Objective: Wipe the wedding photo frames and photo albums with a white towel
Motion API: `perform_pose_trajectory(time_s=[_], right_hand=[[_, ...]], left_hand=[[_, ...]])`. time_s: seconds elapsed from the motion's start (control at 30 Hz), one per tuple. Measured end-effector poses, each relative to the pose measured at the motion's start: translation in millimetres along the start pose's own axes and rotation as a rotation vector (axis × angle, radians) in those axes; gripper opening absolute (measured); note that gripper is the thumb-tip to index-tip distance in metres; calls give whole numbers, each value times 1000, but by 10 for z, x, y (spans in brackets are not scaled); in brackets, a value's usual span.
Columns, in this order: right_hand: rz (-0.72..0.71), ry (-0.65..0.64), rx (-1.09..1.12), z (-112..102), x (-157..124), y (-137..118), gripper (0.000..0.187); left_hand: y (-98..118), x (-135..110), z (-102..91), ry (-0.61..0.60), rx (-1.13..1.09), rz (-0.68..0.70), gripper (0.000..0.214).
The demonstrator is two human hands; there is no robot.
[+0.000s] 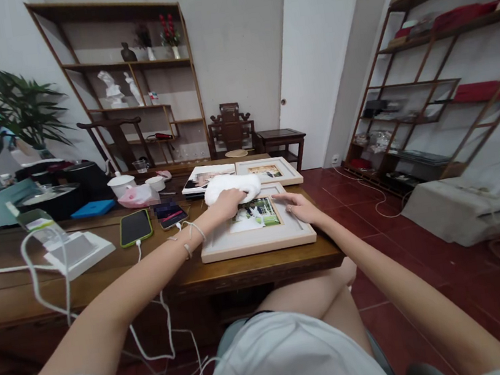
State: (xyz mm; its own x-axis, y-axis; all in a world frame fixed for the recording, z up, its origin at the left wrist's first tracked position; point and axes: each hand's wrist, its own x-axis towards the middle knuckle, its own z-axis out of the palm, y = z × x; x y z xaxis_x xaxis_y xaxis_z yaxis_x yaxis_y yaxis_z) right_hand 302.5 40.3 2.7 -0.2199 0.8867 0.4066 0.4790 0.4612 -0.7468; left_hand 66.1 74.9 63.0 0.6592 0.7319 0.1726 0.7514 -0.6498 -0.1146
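Observation:
A light wooden picture frame [258, 248] with a wide pale mat and a colourful picture [263, 212] lies flat near the table's front edge. My left hand [230, 203] grips a bunched white cloth [231, 185] over the frame's upper left part, hiding some of the picture. On the right side of the same frame rests my right hand [299, 206], fingers stretched out and holding nothing. Just behind lies a second light wooden frame [291, 169]. Beside that, partly behind the cloth, sits a stack of printed books or sheets [193, 182].
Left on the wooden table [174, 279] lie two phones, a green-edged one [135, 227] and a dark one [170, 215], with white charging cables [169, 323] trailing off the edge. A white box [80, 252], a pink packet [138, 196] and a white teapot [121, 184] stand further left.

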Motion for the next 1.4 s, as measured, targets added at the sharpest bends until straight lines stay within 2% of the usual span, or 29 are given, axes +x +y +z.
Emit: perform_pose_trajectory(time_s=[0.17, 0.3, 0.37, 0.47, 0.63, 0.77, 0.9, 1.03, 1.1, 1.2, 1.4], right_hand=[[9, 6, -34, 11, -17, -11, 57], [10, 14, -43, 7, -22, -12, 56], [5, 6, -38, 2, -23, -12, 56], [1, -5, -33, -1, -23, -12, 57], [-5, 5, -32, 9, -16, 4, 57], [-6, 6, -12, 17, -5, 28, 57], [-20, 15, -11, 18, 3, 61, 58], [-30, 11, -11, 15, 10, 94, 59], [-31, 8, -7, 13, 13, 98, 59], [-29, -1, -2, 9, 11, 86, 59], [-5, 2, -10, -2, -10, 42, 56]], left_hand=[[-190, -146, -157, -14, 163, -102, 30], [-250, -177, -227, 104, 280, -147, 29], [-259, -179, -178, 83, 315, -112, 29], [-252, -159, -30, -35, 303, -47, 31], [-179, -65, 122, 15, 317, -44, 34], [-18, -120, -16, -131, 305, -28, 31], [321, -480, -274, -300, 236, 51, 30], [702, -925, -437, -255, 115, 162, 30], [789, -1018, -445, -222, 82, 162, 31], [709, -921, -369, -229, 51, 106, 33], [164, -369, -137, -190, 148, -51, 35]])
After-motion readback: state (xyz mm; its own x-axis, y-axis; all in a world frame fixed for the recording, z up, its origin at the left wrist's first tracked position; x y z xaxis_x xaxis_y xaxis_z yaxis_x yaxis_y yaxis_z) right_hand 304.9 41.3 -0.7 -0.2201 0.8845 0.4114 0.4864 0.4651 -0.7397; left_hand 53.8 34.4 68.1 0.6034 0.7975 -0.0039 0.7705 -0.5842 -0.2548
